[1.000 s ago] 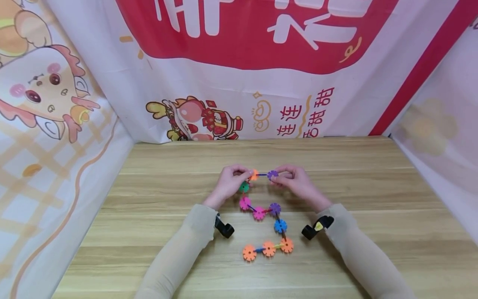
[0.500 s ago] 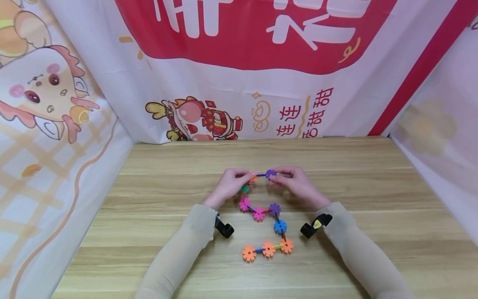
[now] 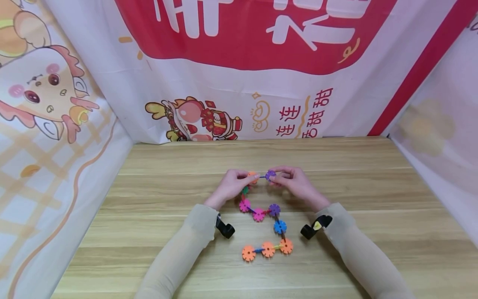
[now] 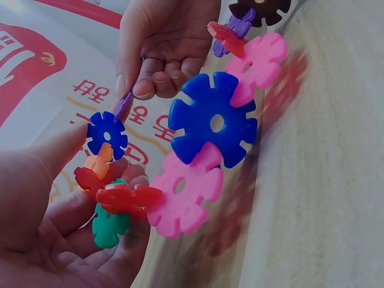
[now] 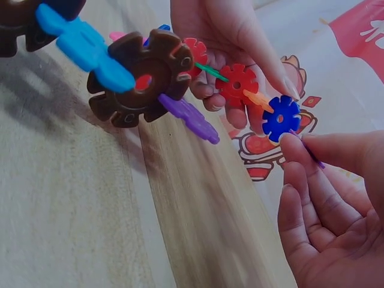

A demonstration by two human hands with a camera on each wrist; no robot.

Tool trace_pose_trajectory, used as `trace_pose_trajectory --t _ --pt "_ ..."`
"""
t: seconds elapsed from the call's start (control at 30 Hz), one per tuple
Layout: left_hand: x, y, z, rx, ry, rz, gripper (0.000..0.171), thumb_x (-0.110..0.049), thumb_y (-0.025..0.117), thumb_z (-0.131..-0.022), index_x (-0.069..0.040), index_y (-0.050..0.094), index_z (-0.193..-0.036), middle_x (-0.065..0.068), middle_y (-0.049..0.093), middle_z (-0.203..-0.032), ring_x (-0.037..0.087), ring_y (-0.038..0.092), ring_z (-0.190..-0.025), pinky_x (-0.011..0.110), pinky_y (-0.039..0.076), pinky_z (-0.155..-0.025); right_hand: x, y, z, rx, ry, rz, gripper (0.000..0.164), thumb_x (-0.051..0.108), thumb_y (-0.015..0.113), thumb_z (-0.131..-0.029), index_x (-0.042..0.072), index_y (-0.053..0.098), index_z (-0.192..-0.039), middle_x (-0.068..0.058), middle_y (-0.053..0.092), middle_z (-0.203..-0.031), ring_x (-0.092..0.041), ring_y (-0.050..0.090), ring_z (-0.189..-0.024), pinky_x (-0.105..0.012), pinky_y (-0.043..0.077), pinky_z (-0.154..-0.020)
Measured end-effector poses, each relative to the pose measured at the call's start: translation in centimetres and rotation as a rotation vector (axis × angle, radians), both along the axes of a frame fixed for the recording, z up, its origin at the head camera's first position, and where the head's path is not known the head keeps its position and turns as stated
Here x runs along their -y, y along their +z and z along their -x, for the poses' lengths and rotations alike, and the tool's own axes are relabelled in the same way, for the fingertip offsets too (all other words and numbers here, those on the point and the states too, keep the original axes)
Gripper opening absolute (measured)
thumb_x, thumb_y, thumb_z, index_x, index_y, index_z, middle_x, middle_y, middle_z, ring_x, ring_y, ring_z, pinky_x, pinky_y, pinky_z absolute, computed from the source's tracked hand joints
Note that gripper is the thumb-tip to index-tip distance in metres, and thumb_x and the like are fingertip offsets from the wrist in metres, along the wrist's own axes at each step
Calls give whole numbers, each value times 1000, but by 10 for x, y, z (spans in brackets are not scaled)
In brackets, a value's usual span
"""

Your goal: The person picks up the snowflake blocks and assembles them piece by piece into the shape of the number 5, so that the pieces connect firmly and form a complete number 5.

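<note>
A zigzag chain of notched plastic snowflake discs spans the middle of the table. At its far end, my left hand (image 3: 231,185) pinches an orange disc (image 3: 254,177) between thumb and fingers. My right hand (image 3: 295,182) pinches the purple end disc (image 3: 269,175), which is slotted into a blue disc (image 5: 281,119) seen edge-on from the head. In the left wrist view, a green disc (image 4: 110,228) and a red disc (image 4: 129,199) hang by the left fingers, with a pink disc (image 4: 185,191) below. Fingers partly cover both pinched discs.
Nearer me, the chain runs through a second purple disc (image 3: 274,209) and a light blue disc (image 3: 280,226) to several orange discs (image 3: 248,253) on the wooden table (image 3: 149,216). Printed cloth (image 3: 239,79) hangs behind; black camera mounts (image 3: 225,229) sit at the wrists.
The orange disc at my left hand tipped edge-on, then turned back to show its face. Both hands stay close together, with the left shifting slightly right and the purple disc slightly left.
</note>
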State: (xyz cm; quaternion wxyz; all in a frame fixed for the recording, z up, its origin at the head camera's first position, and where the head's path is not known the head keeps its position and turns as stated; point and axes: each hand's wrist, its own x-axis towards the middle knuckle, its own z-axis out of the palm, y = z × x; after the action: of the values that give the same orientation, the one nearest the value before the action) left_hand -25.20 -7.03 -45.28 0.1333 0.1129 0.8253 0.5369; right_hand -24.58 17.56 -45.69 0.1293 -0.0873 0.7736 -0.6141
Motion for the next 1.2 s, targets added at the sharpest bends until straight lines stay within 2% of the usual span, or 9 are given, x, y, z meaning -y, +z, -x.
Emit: trace_pose_trajectory --t 0.5,0.73,0.9,1.0,1.2 --pt "-2 0 -1 8 -9 5 43 -48 70 -96 -7 80 -104 4 74 -98 21 61 -89 37 49 -83 4 -1 0 -45 1 -19 29 20 70 -99 7 69 -126 -16 74 -106 -31 70 -100 -44 54 -91" --pt "-5 -3 -2 -11 5 -22 43 -47 72 -95 -5 79 -100 13 72 -92 19 56 -78 34 47 -74 6 1 -3 -59 -7 -9 26 16 70 -99 6 70 -123 -11 75 -104 -30 71 -100 -42 56 -91" --pt "-9 -3 -4 -27 26 -29 44 -45 72 -95 -1 77 -95 16 69 -89 18 53 -75 33 45 -69 8 1 -4 -66 -16 26 25 14 70 -99 3 69 -122 -12 75 -104 -35 70 -101 -44 56 -91" --pt "-10 -3 -3 -27 32 -29 44 -45 72 -94 -1 77 -94 15 70 -89 18 55 -75 32 46 -70 8 1 -3 -60 -18 35 27 14 69 -99 2 69 -124 -13 75 -105 -37 70 -102 -44 56 -91" --pt "-9 -4 3 10 54 -73 42 -44 72 -95 -4 78 -105 9 74 -95 20 64 -85 33 52 -78 7 -1 6 -46 -46 17 32 21 71 -98 7 69 -127 -11 75 -106 -36 70 -100 -44 56 -89"
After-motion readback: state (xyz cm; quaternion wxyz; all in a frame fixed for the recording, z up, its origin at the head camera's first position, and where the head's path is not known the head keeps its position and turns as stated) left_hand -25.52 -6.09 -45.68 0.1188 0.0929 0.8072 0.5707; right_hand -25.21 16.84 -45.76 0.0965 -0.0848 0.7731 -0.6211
